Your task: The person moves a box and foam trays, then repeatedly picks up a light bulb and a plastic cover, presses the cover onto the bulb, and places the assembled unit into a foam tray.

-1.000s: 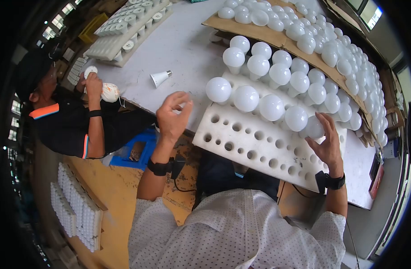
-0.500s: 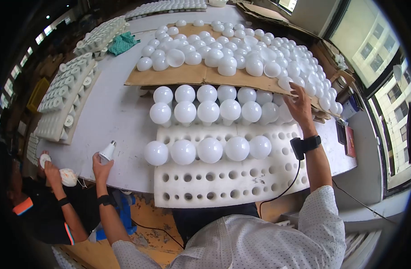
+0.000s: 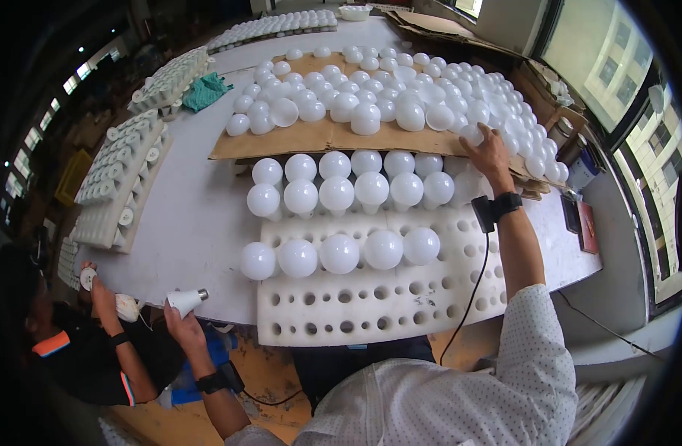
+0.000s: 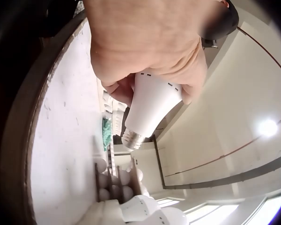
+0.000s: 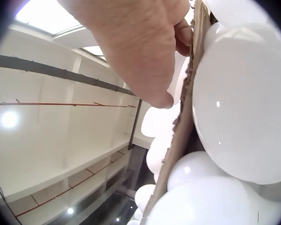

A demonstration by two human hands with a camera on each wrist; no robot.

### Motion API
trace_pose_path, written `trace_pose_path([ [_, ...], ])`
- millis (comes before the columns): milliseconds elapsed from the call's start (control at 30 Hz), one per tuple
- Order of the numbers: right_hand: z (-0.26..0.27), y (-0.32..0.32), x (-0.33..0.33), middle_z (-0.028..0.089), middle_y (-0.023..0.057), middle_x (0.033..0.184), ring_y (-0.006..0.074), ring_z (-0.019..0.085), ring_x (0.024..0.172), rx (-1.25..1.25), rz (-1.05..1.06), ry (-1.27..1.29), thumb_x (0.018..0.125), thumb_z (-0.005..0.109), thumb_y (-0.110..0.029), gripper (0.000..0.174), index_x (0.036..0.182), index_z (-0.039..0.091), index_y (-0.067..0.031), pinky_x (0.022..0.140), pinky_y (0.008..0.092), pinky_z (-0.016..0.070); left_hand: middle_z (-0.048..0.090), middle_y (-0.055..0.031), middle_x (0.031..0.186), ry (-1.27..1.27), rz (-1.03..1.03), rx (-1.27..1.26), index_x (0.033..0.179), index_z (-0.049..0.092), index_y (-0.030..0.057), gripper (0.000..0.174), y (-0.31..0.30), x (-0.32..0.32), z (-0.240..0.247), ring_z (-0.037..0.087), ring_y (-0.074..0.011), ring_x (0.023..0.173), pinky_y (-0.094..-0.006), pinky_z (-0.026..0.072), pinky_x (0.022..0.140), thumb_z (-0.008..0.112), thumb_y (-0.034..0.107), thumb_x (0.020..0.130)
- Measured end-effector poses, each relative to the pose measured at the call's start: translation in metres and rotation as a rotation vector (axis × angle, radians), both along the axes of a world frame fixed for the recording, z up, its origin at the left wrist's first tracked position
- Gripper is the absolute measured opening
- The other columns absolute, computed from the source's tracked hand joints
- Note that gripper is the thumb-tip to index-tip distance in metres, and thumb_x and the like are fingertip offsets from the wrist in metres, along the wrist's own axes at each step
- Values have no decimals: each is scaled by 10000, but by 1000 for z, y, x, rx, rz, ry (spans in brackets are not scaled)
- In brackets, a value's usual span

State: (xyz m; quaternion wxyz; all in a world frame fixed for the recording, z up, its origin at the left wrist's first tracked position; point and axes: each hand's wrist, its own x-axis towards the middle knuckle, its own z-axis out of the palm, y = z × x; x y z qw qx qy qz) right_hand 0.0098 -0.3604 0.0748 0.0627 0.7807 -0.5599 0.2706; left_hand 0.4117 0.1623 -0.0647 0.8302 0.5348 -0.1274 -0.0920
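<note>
My left hand point(image 3: 186, 333) grips a white bulb body point(image 3: 183, 301) over the table's front edge, its metal screw cap pointing right and up. In the left wrist view the hand point(image 4: 145, 42) holds the wide end of the bulb body point(image 4: 152, 103), cap downward. At the cardboard's right front edge, my right hand point(image 3: 491, 157) has thumb and fingers around a white dome point(image 3: 471, 134). The right wrist view shows this hand point(image 5: 136, 51) beside the cardboard edge point(image 5: 178, 133), fingertips partly hidden. Round-topped bulbs point(image 3: 339, 255) stand in a white foam tray point(image 3: 326, 297).
Many loose domes lie on the cardboard sheet point(image 3: 281, 141), above rows of bulbs point(image 3: 371, 188). Trays of bulb bodies point(image 3: 107, 215) and a green cloth point(image 3: 206, 91) are on the left. A seated person point(image 3: 107, 297) works at the left edge. A cable hangs from my right wrist.
My left hand has picked up the bulb body from the table and tilted its cap rightward. My right hand has moved from the tray's bulbs to the domes on the cardboard. The head view has shifted.
</note>
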Motion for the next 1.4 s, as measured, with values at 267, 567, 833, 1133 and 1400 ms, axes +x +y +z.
trace_pose_path([
  [267, -14, 88, -65, 553, 99, 995, 118, 518, 679, 948, 800, -1634, 855, 536, -348, 503, 1228, 379, -48, 557, 200, 432, 436, -200, 1270, 375, -163, -441, 1241, 399, 41, 654, -35, -85, 56, 549, -226, 939, -363, 471, 731, 429, 557, 841],
  [567, -43, 190, -63, 537, 186, 1051, 157, 566, 657, 1124, 927, -1423, 613, 782, -327, 918, 1326, 278, -44, 517, 227, 457, 481, -250, 1204, 419, -1069, -203, 1228, 390, -54, 801, -116, -210, 75, 609, -233, 886, -243, 509, 596, 699, 467, 703],
  [833, -60, 236, -41, 554, 130, 1038, 174, 602, 750, 1285, 872, -1106, 460, 864, -291, 948, 1225, 354, -60, 586, 284, 515, 614, -91, 895, 3, -1329, 289, 1073, 517, -46, 532, -143, -253, 83, 596, -127, 734, -246, 496, 612, 769, 224, 690],
  [1133, -58, 252, -28, 551, 79, 1066, 174, 501, 1039, 1275, 1059, -963, 505, 856, -234, 796, 1151, 425, -60, 897, 316, 395, 613, -66, 816, 3, -1385, 320, 1030, 535, -37, 490, -141, -249, 79, 580, -97, 670, -237, 489, 581, 772, 223, 689],
  [1400, -56, 255, -24, 547, 62, 1067, 175, 508, 1021, 1232, 1090, -834, 505, 853, -227, 762, 1130, 450, -61, 908, 321, 375, 613, -46, 776, 8, -1411, 355, 989, 557, -12, 443, -138, -246, 80, 562, -84, 658, -241, 464, 595, 770, 236, 689],
])
